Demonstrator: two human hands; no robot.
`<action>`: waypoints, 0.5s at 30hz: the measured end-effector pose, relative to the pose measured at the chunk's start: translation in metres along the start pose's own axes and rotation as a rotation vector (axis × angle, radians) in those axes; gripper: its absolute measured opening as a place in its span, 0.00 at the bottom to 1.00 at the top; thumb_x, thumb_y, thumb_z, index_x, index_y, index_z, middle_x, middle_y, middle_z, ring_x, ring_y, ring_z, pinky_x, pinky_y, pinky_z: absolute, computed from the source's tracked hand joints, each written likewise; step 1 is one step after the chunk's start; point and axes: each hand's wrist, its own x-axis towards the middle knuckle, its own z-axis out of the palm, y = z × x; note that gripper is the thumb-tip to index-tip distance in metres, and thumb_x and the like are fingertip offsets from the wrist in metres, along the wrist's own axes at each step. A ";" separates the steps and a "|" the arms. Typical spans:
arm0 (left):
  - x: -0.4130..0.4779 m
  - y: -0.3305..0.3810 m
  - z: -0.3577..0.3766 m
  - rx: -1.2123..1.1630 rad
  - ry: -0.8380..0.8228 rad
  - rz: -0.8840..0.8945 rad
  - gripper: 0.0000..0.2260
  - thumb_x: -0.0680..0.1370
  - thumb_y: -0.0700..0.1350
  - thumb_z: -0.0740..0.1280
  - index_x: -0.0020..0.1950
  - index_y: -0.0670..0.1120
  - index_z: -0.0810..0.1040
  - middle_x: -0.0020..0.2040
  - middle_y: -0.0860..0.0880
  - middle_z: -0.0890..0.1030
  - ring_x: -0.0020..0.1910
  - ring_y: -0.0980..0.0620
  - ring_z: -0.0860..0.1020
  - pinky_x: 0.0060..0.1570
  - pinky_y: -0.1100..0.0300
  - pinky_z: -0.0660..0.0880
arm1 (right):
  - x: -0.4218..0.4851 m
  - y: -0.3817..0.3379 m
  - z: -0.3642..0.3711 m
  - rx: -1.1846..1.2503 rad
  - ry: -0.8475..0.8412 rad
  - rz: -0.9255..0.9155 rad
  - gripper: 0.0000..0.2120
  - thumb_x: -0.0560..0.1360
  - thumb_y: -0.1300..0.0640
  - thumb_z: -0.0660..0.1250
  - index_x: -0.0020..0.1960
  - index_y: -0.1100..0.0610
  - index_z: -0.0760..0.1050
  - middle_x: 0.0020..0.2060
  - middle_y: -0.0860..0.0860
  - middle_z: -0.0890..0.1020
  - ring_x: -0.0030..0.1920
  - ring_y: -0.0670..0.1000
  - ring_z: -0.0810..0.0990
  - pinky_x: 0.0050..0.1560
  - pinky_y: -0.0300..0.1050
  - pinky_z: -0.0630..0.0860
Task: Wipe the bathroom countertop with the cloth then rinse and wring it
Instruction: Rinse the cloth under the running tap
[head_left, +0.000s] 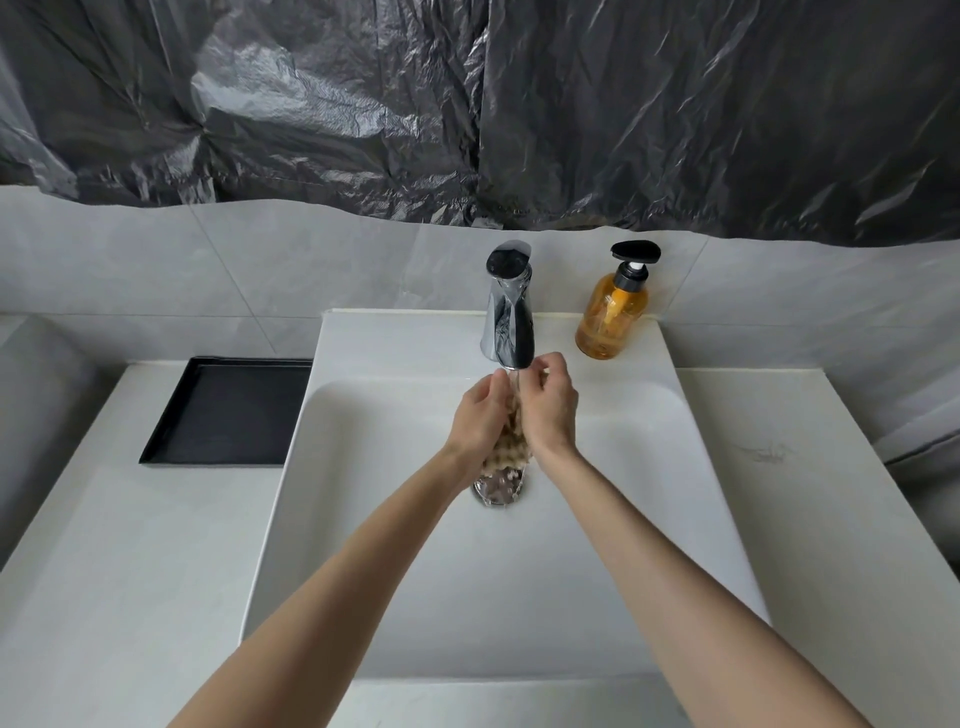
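Note:
A tan, bumpy cloth (508, 451) hangs bunched between my two hands over the white sink basin (395, 519). My left hand (480, 415) grips its left side and my right hand (549, 402) grips its right side, fingertips pinching near the top. Both hands sit just under the spout of the chrome faucet (508, 312), and a thin stream of water runs down onto the cloth. Below the cloth, the chrome drain (493, 491) is partly hidden. The pale countertop (130, 571) spreads on both sides of the basin.
An amber soap pump bottle (613, 312) stands to the right of the faucet at the basin's back edge. A black rectangular tray (228, 410) lies on the counter to the left. Black plastic sheeting (467, 104) covers the wall above the grey tiles.

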 end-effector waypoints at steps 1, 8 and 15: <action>0.001 0.004 -0.002 -0.016 0.019 -0.007 0.17 0.83 0.50 0.52 0.46 0.45 0.77 0.35 0.48 0.79 0.33 0.54 0.79 0.34 0.61 0.77 | -0.006 0.001 0.001 -0.006 -0.041 -0.031 0.06 0.79 0.55 0.60 0.46 0.57 0.68 0.35 0.49 0.77 0.36 0.52 0.75 0.32 0.41 0.65; -0.003 0.004 -0.007 -0.085 -0.029 -0.126 0.19 0.83 0.52 0.51 0.47 0.43 0.77 0.31 0.49 0.81 0.29 0.55 0.80 0.27 0.66 0.75 | -0.007 0.000 0.002 -0.061 -0.096 0.028 0.08 0.81 0.53 0.56 0.47 0.57 0.66 0.37 0.49 0.76 0.40 0.53 0.76 0.36 0.44 0.68; -0.003 0.016 -0.029 -0.098 0.023 -0.178 0.23 0.82 0.55 0.51 0.48 0.40 0.77 0.33 0.41 0.76 0.21 0.49 0.73 0.19 0.64 0.66 | -0.025 0.011 -0.014 -0.102 -0.373 -0.183 0.06 0.80 0.52 0.60 0.47 0.53 0.69 0.31 0.45 0.75 0.30 0.41 0.73 0.35 0.41 0.69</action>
